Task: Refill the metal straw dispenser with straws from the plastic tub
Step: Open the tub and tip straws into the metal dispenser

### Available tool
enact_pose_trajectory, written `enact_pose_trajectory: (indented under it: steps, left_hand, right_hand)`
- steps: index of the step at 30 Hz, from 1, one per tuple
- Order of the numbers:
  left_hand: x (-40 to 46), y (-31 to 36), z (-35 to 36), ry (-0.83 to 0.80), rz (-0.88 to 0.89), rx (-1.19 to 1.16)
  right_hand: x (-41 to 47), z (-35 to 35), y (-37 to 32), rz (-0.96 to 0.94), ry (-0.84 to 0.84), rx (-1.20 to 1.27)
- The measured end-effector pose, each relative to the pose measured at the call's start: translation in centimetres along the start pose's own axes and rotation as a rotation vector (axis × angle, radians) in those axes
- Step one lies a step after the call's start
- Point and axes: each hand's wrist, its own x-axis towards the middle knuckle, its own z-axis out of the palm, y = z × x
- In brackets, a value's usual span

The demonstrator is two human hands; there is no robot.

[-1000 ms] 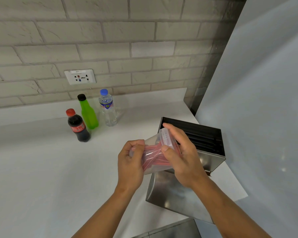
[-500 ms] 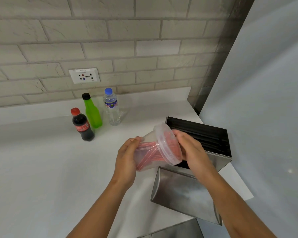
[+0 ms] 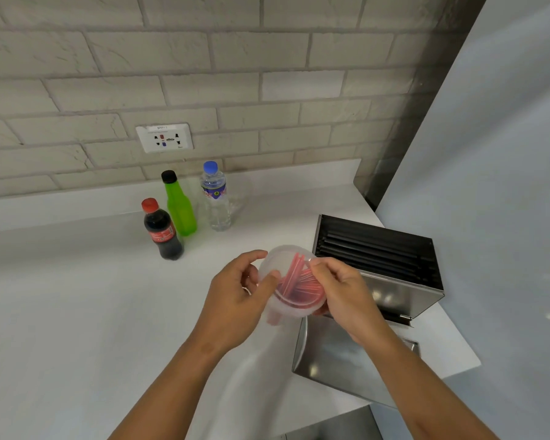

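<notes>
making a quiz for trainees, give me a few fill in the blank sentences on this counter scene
1. The straws inside the clear round plastic tub are ____ in colour.
2. The tall green plastic bottle has a ____ cap.
3. The open steel straw dispenser already holds straws that are ____.
4. The number of bottles on the white counter is ____.

Missing words: red; black; black; three

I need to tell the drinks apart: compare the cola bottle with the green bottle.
The cola bottle is shorter, holds dark liquid, and has a red cap and red label. The green bottle is taller, bright green, black-capped, and stands behind it, closer to the wall. Both stand upright and capped on the white counter.
</notes>
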Motion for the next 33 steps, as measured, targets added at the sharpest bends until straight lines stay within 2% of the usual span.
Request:
enact_pose_trajectory:
  steps: [8, 20, 30, 33]
  left_hand:
    - [2.3, -4.2, -3.3, 0.034, -0.114, 0.091]
    - [4.6, -9.3, -5.8, 0.039, -0.293, 0.093]
    - [4.7, -9.9, -6.5, 0.023, -0.272, 0.161]
    - [4.3, -9.5, -6.5, 0.068, -0.237, 0.201]
  right_hand:
    - [1.7, 4.3, 1.6, 0.059, -0.109, -0.046]
    - [4.6, 9.3, 3.4, 0.037, -0.105, -0.167]
    - [4.7, 9.5, 4.0, 0.068, -0.122, -0.254]
    - [4.0, 8.2, 3.8, 0.052, -0.102, -0.353]
